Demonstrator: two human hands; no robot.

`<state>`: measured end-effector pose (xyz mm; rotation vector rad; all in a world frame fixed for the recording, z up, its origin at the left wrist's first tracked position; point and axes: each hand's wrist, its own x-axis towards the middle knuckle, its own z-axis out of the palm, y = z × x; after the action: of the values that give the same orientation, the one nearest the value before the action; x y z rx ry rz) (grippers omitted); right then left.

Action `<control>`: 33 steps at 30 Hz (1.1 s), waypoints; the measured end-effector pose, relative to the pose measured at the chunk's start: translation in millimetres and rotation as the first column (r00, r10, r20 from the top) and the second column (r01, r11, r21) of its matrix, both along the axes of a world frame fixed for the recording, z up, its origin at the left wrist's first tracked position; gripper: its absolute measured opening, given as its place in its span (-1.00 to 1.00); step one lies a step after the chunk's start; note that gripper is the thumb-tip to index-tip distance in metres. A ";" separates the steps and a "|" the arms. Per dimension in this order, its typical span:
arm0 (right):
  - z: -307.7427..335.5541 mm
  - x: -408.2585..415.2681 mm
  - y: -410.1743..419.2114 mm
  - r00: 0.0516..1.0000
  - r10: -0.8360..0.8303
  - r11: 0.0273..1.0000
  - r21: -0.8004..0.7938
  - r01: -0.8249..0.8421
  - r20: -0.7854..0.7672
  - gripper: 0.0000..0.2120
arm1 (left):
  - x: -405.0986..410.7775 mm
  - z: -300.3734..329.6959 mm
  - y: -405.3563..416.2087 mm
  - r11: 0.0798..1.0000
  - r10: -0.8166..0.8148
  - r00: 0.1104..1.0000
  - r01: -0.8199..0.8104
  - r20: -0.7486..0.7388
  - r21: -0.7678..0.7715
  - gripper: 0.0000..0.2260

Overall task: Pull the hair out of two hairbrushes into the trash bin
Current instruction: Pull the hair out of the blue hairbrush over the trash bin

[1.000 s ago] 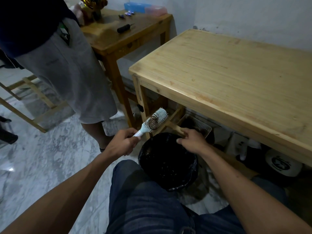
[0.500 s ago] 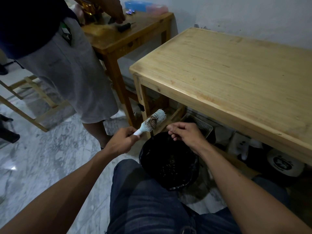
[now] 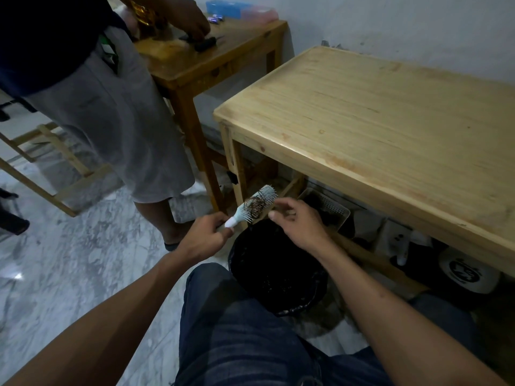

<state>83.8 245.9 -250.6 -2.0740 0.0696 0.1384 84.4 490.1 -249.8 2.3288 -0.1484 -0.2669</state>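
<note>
My left hand (image 3: 204, 236) has its grip pressed around the pale handle of the hairbrush (image 3: 255, 204), holding it tilted up and away from me, just above the far rim of the trash bin (image 3: 278, 270). The bin, lined in black, sits on the floor between my knees and the leg of the tabletop (image 3: 376, 121). A tangle of brown hair (image 3: 254, 205) is wound through the bristles near the middle of the brush head.

My right hand (image 3: 299, 225) hovers just beside the brush head, its grip loosely spread, thumb and forefinger a little apart and pinching nothing that I can see.

The brush looks light and stiff, so the handle hold should be steady enough. The hair is soft, wispy and likely snagged round the bristles; I judge it best taken low, near the bristle roots, and drawn outward along them. Loose strands may drift, so I want the pull to finish over the bin's mouth.
</note>
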 end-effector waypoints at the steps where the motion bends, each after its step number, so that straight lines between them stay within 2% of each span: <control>1: 2.1 1.9 2.9 0.997 -0.052 0.998 0.040 0.050 0.056 -0.65 | -0.5 1.2 -2.3 1.000 -0.018 1.000 0.017 0.013 0.011 -0.84; 3: 4.4 7.8 5.8 0.986 -0.085 0.996 0.027 0.082 0.141 -0.67 | -0.7 2.4 -5.7 0.999 -0.042 0.999 0.041 0.031 0.029 -0.86; 7: 10.9 14.6 2.9 0.970 -0.082 0.988 -0.111 0.110 0.229 -0.83 | 0.0 2.2 -9.3 0.997 -0.064 0.997 0.062 0.032 0.040 -0.88; 10: 10.8 16.6 -3.1 0.977 -0.138 0.986 -0.073 0.152 0.162 -0.85 | -0.1 1.5 -8.1 0.999 -0.043 0.999 0.042 0.022 0.030 -0.90; 14: 20.2 14.3 -16.5 0.939 -0.343 0.917 0.222 0.331 0.016 -0.88 | 0.0 -0.9 0.3 1.000 0.012 1.000 -0.011 -0.018 0.020 -0.92; 16: 24.8 11.8 -26.0 0.918 -0.389 0.866 0.309 0.392 -0.075 -0.87 | 0.0 -2.7 6.3 0.997 0.073 0.996 -0.073 -0.051 0.003 -0.91; 20: 23.5 6.4 -37.6 0.890 -0.408 0.840 0.299 0.453 -0.202 -0.80 | -1.5 -3.8 15.3 0.978 0.204 0.974 -0.208 -0.097 -0.033 -0.91; 24: 17.4 3.4 -41.1 0.913 -0.390 0.875 0.260 0.408 -0.119 -0.93 | -3.2 -3.5 15.9 0.973 0.215 0.969 -0.223 -0.119 -0.063 -0.91; 27: 8.2 -0.3 -39.0 0.964 -0.201 0.972 0.086 0.218 -0.177 -0.81 | -3.5 -3.3 13.7 0.971 0.180 0.972 -0.200 -0.153 -0.130 -0.91; 29: 1.9 -3.2 -32.3 0.978 -0.119 0.992 -0.057 0.111 -0.174 -0.70 | -4.5 -2.1 9.4 0.972 0.143 0.978 -0.168 -0.150 -0.166 -0.91; 30: 2.0 -4.1 -27.8 0.981 -0.122 0.990 -0.084 0.110 -0.152 -0.68 | -5.3 -1.0 6.4 0.973 0.131 0.981 -0.156 -0.144 -0.173 -0.91; 33: 8.1 -4.1 -16.6 0.989 -0.127 0.992 -0.023 0.125 -0.072 -0.78 | -6.3 1.8 -3.1 0.979 0.106 0.987 -0.125 -0.123 -0.163 -0.91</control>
<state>79.8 229.3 -242.5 -2.0763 0.2474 0.1366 78.1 487.0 -248.1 2.1374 0.0200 -0.3148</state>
